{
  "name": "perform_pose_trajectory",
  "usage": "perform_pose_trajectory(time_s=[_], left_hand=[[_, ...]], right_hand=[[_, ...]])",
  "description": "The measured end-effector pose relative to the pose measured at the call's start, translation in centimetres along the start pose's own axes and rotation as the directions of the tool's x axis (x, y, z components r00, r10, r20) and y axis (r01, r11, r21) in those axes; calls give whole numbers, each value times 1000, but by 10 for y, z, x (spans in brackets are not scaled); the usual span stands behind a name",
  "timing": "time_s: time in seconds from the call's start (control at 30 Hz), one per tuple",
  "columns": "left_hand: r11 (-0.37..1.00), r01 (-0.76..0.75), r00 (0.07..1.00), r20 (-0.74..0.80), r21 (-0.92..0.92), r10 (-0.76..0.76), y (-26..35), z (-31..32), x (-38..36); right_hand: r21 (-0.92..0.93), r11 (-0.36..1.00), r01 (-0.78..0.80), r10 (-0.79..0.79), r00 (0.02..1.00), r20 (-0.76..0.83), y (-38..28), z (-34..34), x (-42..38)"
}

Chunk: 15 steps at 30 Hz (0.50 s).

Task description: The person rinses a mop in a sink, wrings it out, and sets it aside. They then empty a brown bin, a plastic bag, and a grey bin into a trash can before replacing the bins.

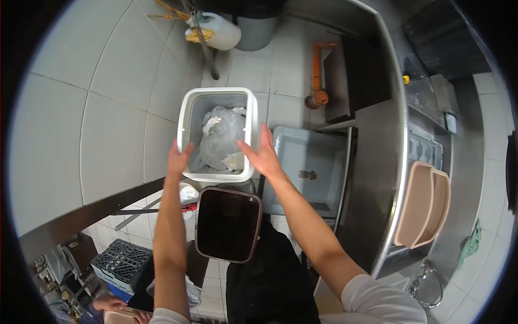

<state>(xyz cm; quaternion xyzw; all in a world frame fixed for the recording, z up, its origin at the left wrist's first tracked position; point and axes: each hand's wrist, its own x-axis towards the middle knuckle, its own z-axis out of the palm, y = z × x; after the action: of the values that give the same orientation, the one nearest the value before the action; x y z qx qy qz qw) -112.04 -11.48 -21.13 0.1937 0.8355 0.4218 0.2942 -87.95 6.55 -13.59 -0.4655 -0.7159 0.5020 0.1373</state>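
Note:
A white-rimmed bin with clear plastic and crumpled white waste inside is between my hands. My left hand is at its left edge, near the lower corner, with thumb and fingers apart. On the opposite side, my right hand is spread at the right rim, its thumb over the edge. Whether either hand bears the bin's weight cannot be told. Just below it stands a dark brown bin, its inside dark.
A grey tub lies right of the bins, beside a steel counter holding a beige container. An orange pipe and a white jug are farther ahead. Another person's hands are at lower left near a black crate.

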Motion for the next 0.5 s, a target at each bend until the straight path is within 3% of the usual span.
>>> perform_pose_trajectory(time_s=[0.03, 0.07, 0.1, 0.13, 0.17, 0.23, 0.37, 0.4, 0.43, 0.47, 0.5], left_hand=[[981, -140, 985, -83, 138, 152, -11, 10, -3], [968, -148, 959, -209, 201, 189, -11, 18, -12], [969, -130, 960, -217, 210, 176, -2, 19, -4], [954, -25, 969, -226, 299, 96, 4, 17, -1], [923, 77, 973, -231, 378, 13, 3, 15, -10], [935, 29, 970, -236, 352, 59, -3, 17, -13], [943, -10, 936, -329, 333, 126, 2, 16, 6], [949, 43, 950, -306, 312, 57, 11, 12, 10], [946, 107, 969, -244, 307, -31, 8, 13, -6], [972, -115, 960, -230, 207, 163, -24, 17, -5], [960, -96, 916, -355, 264, 190, -28, 27, -10]], right_hand=[[18, 999, 42, -41, 996, -80, 13, 30, 22], [45, 999, -9, 13, 995, -97, 30, 52, 27], [74, 995, -60, 68, 992, -105, 40, 70, 29], [-4, 997, -79, 77, 980, -186, 38, 80, 22], [-17, 995, -102, 98, 982, -160, 36, 78, 10], [-11, 966, -258, 258, 966, -6, 24, 58, 22], [-18, 991, -131, 127, 979, -160, 12, 69, 30], [32, 994, -105, 109, 981, -160, 36, 82, 40], [-44, 943, -329, 329, 944, 4, 8, 57, 39], [25, 940, -339, 337, 939, 60, 21, 50, 17], [96, 953, -288, 278, 955, 107, 29, 49, 24]])
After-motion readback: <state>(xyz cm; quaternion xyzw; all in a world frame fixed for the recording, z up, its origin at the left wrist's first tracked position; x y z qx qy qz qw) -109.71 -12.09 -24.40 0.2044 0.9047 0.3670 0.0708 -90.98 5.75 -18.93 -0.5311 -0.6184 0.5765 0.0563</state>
